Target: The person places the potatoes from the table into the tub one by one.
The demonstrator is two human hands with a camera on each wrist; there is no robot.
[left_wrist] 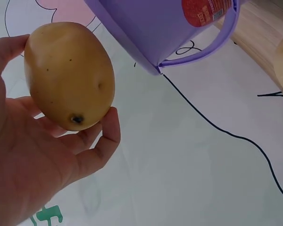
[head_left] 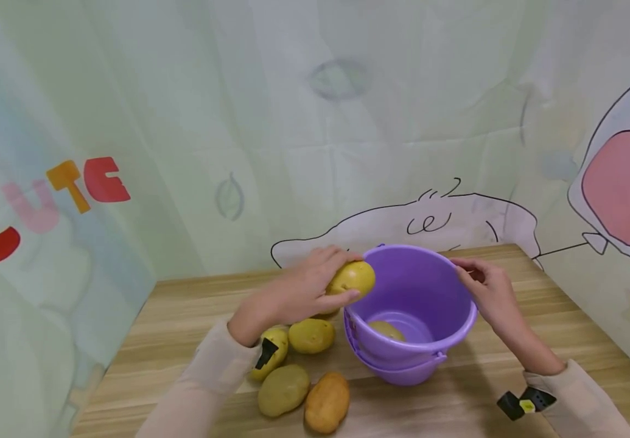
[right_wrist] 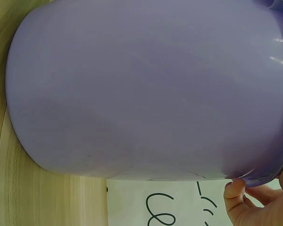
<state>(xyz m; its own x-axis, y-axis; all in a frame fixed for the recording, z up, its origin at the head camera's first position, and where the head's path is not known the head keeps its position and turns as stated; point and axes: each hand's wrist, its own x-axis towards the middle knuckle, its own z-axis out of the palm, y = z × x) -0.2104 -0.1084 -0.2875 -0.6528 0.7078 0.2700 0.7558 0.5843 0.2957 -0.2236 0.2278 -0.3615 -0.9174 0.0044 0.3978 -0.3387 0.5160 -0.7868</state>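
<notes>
A yellow potato (head_left: 354, 278) is gripped in my left hand (head_left: 310, 286), held at the left rim of a purple bucket (head_left: 410, 356). In the left wrist view thumb and fingers curl round this potato (left_wrist: 70, 75), with the bucket (left_wrist: 146, 28) just beyond it. My right hand (head_left: 489, 292) pinches the bucket's right rim; the right wrist view shows its fingers (right_wrist: 235, 190) at the edge of the bucket (right_wrist: 146, 89). Inside the bucket, one potato (head_left: 387, 330) lies on the bottom, partly hidden by the near wall.
Left of the bucket, several potatoes lie on the wooden table (head_left: 183, 316): a yellow one (head_left: 311, 336), a greenish one (head_left: 284, 390), a browner one (head_left: 327, 403) and others partly behind my left arm. A printed cloth (head_left: 293, 121) hangs behind the table. The bucket's handle hangs down in front.
</notes>
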